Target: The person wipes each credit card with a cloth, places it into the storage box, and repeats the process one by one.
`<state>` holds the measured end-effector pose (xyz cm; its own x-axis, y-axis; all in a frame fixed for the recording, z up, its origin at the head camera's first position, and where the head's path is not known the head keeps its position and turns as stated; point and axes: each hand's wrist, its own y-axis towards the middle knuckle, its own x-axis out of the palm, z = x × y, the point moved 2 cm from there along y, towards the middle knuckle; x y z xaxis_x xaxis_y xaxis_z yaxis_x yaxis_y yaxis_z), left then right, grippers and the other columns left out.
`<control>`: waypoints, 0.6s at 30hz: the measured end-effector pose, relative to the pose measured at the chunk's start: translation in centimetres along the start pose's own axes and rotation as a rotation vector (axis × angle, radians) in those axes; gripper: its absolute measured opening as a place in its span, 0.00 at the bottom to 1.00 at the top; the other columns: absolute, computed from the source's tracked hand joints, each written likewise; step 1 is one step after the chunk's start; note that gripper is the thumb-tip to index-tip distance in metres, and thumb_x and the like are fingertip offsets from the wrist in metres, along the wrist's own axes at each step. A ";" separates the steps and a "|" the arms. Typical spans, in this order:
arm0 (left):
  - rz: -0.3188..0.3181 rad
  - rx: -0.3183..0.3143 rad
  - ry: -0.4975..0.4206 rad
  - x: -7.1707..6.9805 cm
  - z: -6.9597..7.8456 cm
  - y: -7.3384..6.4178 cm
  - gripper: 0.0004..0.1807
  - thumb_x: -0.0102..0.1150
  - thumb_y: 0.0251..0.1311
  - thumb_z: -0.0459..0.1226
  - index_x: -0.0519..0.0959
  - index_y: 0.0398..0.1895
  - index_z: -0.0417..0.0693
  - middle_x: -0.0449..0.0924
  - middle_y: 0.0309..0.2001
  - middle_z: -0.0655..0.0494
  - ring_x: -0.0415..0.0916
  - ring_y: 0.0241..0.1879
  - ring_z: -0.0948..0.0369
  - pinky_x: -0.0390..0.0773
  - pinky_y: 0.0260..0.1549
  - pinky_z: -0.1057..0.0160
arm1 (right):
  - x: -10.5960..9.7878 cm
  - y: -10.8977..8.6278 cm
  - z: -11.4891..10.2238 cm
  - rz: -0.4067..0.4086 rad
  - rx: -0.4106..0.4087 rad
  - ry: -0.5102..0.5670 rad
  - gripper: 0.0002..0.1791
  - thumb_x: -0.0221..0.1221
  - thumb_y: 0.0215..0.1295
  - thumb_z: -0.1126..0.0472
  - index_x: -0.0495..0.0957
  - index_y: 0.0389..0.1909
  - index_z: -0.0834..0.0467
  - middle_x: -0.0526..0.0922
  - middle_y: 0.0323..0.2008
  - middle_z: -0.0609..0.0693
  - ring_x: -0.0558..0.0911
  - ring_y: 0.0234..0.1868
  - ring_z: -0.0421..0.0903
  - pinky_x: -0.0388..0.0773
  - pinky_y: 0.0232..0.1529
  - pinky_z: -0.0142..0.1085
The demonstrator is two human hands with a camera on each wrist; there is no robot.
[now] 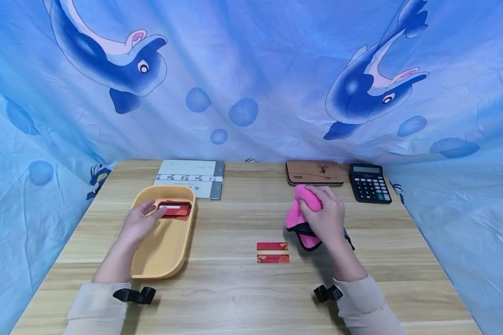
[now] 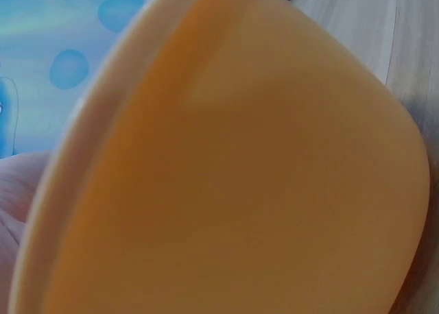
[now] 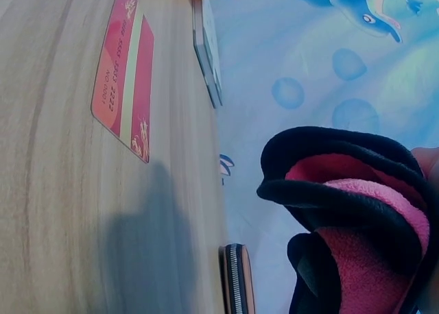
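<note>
My right hand [image 1: 328, 214] grips a bunched pink cloth with black edging [image 1: 295, 215], holding it up to the right of a red card with a pale gold stripe [image 1: 272, 252]. Folds of the pink and black cloth [image 3: 370, 259] fill the lower right of the right wrist view. Over the yellow tray [image 1: 185, 260] is my left hand [image 1: 139, 224], its fingers loosely extended and thumb tip overlapping the red cards [image 1: 177, 210] at the tray's far end. In the left wrist view the tray's wall [image 2: 260, 177] hides most of that hand.
Behind the tray lies a grey-white notebook [image 1: 188, 170]. A brown zipped wallet [image 1: 314, 172] and a black calculator [image 1: 370, 184] sit at the table's back right. A blue dolphin-print curtain [image 1: 251, 70] hangs along the back edge and both sides.
</note>
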<state>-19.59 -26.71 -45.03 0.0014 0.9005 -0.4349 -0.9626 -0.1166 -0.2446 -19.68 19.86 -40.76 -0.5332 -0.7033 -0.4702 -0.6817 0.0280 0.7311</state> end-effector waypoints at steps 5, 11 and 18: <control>0.058 0.034 0.097 -0.4 0.4 -0.2 0.45 0.52 0.74 0.53 0.50 0.77 0.28 0.55 0.73 0.26 0.56 0.72 0.33 0.66 0.67 0.40 | -0.1 0.0 0.0 0.001 0.006 -0.004 0.20 0.76 0.50 0.66 0.87 0.48 0.61 0.86 0.39 0.57 0.84 0.35 0.51 0.78 0.27 0.42; 0.236 0.167 0.076 0.0 2.2 -1.1 0.37 0.52 0.75 0.50 0.60 0.75 0.33 0.68 0.69 0.31 0.67 0.68 0.38 0.70 0.65 0.43 | -0.3 -0.1 0.2 0.001 0.034 -0.004 0.20 0.76 0.51 0.65 0.87 0.48 0.61 0.86 0.40 0.57 0.85 0.37 0.51 0.80 0.31 0.42; 0.287 0.391 -0.123 2.1 5.6 -2.7 0.25 0.56 0.74 0.41 0.71 0.68 0.38 0.76 0.64 0.42 0.74 0.64 0.52 0.74 0.62 0.67 | -0.5 -0.1 0.2 0.025 0.051 0.024 0.20 0.76 0.51 0.66 0.87 0.47 0.62 0.86 0.40 0.57 0.84 0.38 0.52 0.79 0.33 0.37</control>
<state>-18.52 -22.17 -40.42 -0.2881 0.9006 -0.3255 -0.9489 -0.2228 0.2235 -19.44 20.41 -40.70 -0.5383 -0.7190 -0.4397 -0.6934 0.0813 0.7159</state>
